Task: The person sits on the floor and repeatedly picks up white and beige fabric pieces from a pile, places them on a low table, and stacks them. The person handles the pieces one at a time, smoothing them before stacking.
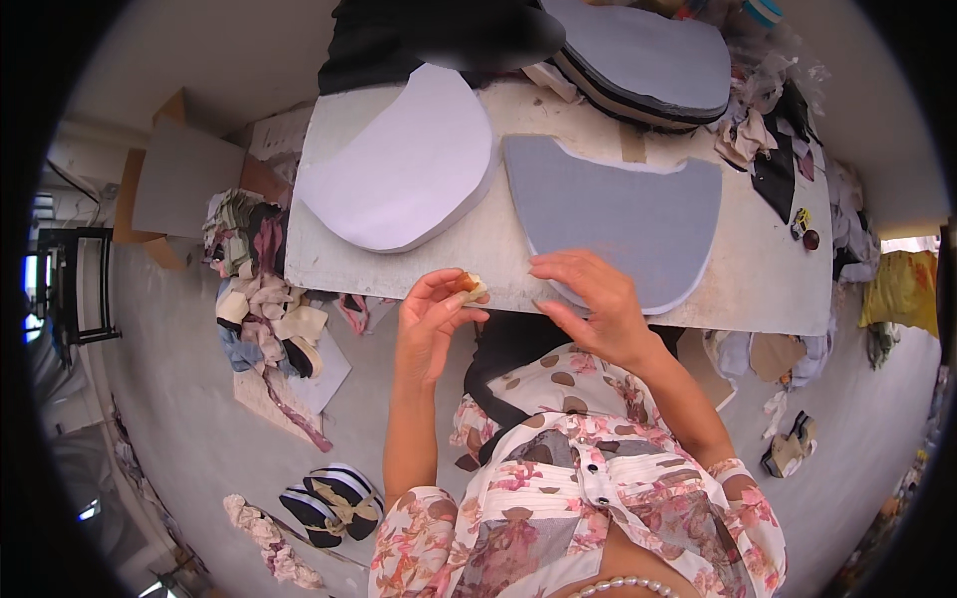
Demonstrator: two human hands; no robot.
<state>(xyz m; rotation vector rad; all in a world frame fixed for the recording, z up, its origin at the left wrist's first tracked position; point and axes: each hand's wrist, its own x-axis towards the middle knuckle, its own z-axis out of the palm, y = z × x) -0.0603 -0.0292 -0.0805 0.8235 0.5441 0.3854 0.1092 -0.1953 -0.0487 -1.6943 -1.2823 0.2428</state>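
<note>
My left hand (437, 314) is closed at the table's front edge, fingertips pinching a small whitish morsel (477, 288) with an orange-brown side. It looks like a bit of food, though its exact kind is unclear. To the right, my right hand (595, 307) has its thumb and fingers apart with nothing between them. It hovers by the near edge of a grey curved panel (623, 214) with a notched far side and a white border. Beyond my left hand lies a thick stack of white curved sheets (409, 174) on the pale table (478, 274).
A stack of grey curved panels (653, 65) sits at the back right, beside fabric scraps (748, 140). Dark cloth (364, 45) covers the back left. On the floor are a heap of scraps (264, 309), an open cardboard box (184, 179), slippers (334, 503) and sandals (790, 446).
</note>
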